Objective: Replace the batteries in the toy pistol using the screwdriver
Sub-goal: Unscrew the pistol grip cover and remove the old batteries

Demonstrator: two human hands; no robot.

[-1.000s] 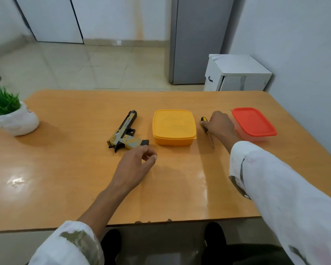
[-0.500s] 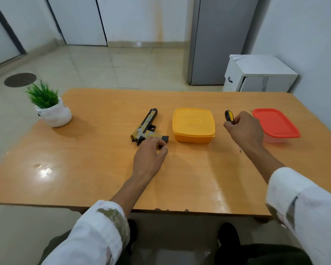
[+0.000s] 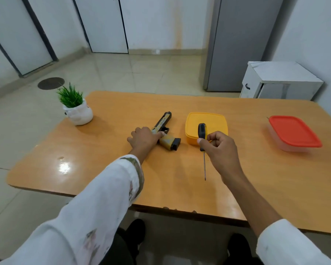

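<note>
At the near edge of the table (image 3: 122, 169), two white sleeves reaching forward, the left one stained. A little farther in, on the right, the right hand (image 3: 220, 148) with fingers (image 3: 215, 137) curled and thumb pinching the black handle of the screwdriver (image 3: 201, 131); handle uppermost, thin shaft pointing down and back toward the near edge, tip close to the wood, contact impossible to tell. To the left, at about the same depth, the left hand (image 3: 144, 137) lying palm down on the toy pistol (image 3: 168, 140), fingers fairly straight and spread, thumb laid across its middle, nothing gripped. Toy pistol flat on the table, yellow grip with black base nearest, barrel slanting away. Just beside it on the right, behind the screwdriver handle, a closed yellow box (image 3: 206, 119). Well apart toward the right edge, a clear box with a red lid (image 3: 294, 132). At the far left corner, a small green plant in a white pot (image 3: 78, 113). Beyond the table, tiled floor, a white cabinet (image 3: 281, 81) and a tall grey unit (image 3: 237, 44).
</note>
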